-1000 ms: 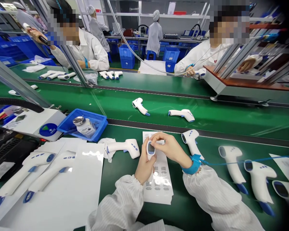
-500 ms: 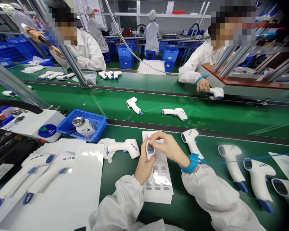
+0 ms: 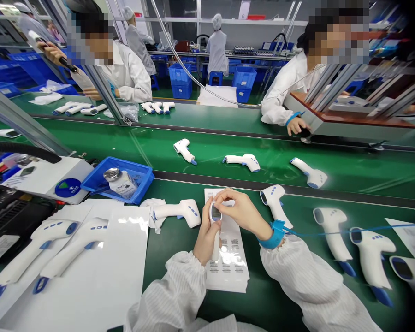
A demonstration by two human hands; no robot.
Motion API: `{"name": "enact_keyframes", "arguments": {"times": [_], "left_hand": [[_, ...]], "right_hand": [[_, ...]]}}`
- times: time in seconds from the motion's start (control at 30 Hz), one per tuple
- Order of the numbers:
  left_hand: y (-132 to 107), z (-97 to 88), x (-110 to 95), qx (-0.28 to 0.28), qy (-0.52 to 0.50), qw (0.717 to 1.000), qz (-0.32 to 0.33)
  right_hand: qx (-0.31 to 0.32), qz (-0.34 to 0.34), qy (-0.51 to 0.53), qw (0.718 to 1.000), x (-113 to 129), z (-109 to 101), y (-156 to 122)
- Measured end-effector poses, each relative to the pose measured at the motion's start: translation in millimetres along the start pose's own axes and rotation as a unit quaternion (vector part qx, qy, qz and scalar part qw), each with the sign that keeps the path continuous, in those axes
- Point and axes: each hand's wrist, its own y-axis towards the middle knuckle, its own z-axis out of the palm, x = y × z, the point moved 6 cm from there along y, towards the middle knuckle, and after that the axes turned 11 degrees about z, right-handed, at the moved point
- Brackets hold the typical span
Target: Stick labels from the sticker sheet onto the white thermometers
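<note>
My left hand (image 3: 205, 237) is wrapped round a white infrared thermometer (image 3: 216, 216), its oval screen turned up towards me and its handle hanging down. The fingers of my right hand (image 3: 237, 207) are pinched together at the screen's upper edge; anything small between them is hidden. A blue strap circles my right wrist. Under both hands lies a sheet of printed labels (image 3: 228, 272). To the left, another thermometer (image 3: 174, 211) rests partly on a white cloth (image 3: 154, 226). On the right a thermometer (image 3: 275, 203) lies close to my right wrist.
Several more thermometers lie at right, one here (image 3: 371, 253). White sheets (image 3: 121, 276) at left bear two others. A blue tray (image 3: 145, 182) holds a metal-capped bottle (image 3: 121, 182). Beyond runs a green conveyor belt (image 3: 207, 147) carrying thermometers. Co-workers sit across it.
The thermometer in my left hand has tilted, showing more of its handle. Thermometers on the belt have shifted left. The co-worker at right has let one go onto the belt.
</note>
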Motion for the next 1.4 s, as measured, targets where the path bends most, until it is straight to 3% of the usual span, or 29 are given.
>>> {"name": "enact_keyframes", "arguments": {"times": [0.33, 0.63, 0.83, 1.03, 1.3, 1.4], "left_hand": [[2.9, -3.7, 11.3, 0.000, -0.020, 1.000, 0.004], [2.4, -2.9, 8.8, 0.001, -0.011, 1.000, -0.001], [3.2, -3.4, 9.8, 0.007, -0.013, 1.000, -0.008], [3.7, -5.0, 12.1, -0.003, -0.025, 1.000, -0.016], [7.2, -4.3, 14.1, -0.013, -0.039, 0.999, -0.003], [8.4, -4.9, 16.7, -0.021, -0.041, 0.999, 0.002]], "right_hand": [[-0.005, -0.005, -0.005, 1.000, -0.5, 1.2, 0.6], [-0.025, -0.013, -0.060, 0.998, 1.1, 2.1, -0.8], [0.033, -0.052, -0.060, 0.996, -11.9, 12.0, -8.4], [-0.042, -0.081, -0.066, 0.994, -16.2, 11.4, -7.3], [-0.070, -0.073, -0.073, 0.992, -11.0, 9.7, -10.7], [-0.070, -0.034, -0.005, 0.997, -20.6, 4.9, -6.6]]}}
